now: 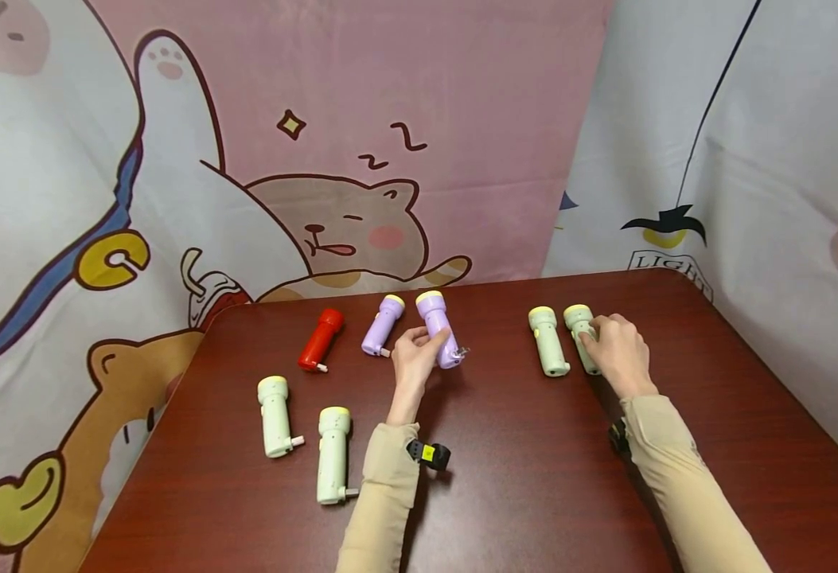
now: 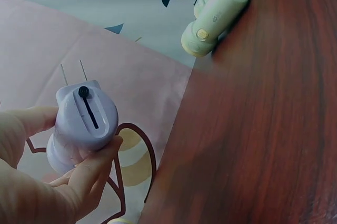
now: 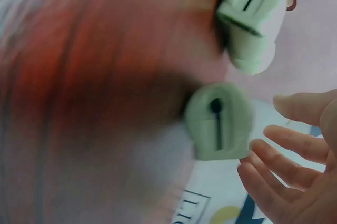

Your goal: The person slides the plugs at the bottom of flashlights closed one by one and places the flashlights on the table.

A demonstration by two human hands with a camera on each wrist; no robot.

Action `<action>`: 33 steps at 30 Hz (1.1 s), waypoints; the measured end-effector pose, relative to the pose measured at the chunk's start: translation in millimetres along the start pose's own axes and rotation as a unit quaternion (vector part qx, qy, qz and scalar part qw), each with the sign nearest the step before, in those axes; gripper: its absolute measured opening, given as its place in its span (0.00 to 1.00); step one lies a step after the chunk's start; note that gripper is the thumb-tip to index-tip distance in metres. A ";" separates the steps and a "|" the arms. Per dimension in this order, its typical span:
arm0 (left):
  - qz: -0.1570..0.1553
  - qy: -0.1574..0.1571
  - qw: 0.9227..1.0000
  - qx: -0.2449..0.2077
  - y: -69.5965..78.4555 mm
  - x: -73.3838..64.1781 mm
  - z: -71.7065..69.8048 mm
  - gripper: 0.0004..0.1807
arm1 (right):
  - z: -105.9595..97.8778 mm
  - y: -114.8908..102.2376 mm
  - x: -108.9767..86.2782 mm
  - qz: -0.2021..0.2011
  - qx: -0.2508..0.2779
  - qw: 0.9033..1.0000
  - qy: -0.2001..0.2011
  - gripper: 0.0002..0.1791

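Note:
My left hand grips a purple flashlight with a yellow rim, thumb on one side and fingers on the other. In the left wrist view two thin metal prongs stick out from the end of this purple flashlight, beside a black slot. At the right, my right hand is at a pale green flashlight lying on the table. The right wrist view shows the fingers spread and relaxed, fingertips right at the edge of this green flashlight. A second green flashlight lies just left of it.
Another purple flashlight and a red flashlight lie at the back left of the brown table. Two more green flashlights, a left one and a nearer one, lie in front of them. A cartoon-print cloth hangs behind the table.

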State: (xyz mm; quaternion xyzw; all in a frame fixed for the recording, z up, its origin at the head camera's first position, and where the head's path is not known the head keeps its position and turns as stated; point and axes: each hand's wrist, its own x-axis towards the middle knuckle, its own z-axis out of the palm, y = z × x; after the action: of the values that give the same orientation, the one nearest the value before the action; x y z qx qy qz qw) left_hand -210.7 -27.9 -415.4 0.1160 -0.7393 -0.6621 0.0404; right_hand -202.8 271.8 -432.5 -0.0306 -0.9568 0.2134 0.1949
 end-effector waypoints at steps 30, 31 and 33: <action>0.003 -0.012 1.000 0.004 2.6 -6.5 7.8 0.25 | 8.3 -109.7 -21.3 -0.244 0.168 0.951 -0.091 0.29; 0.004 -0.012 1.000 0.003 2.5 -6.5 8.1 0.25 | 8.5 -111.2 -21.4 -0.247 0.168 0.950 -0.091 0.29; 0.008 -0.014 1.000 0.001 2.8 -7.0 8.3 0.25 | 9.2 -113.8 -21.6 -0.251 0.168 0.949 -0.093 0.29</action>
State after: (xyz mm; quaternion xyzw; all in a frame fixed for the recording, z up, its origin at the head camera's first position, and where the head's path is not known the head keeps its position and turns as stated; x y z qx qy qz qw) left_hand -206.1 -18.0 -412.9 0.1010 -0.7411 -0.6628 0.0351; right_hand -183.6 161.9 -400.1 0.2633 -0.8978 0.3172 0.1549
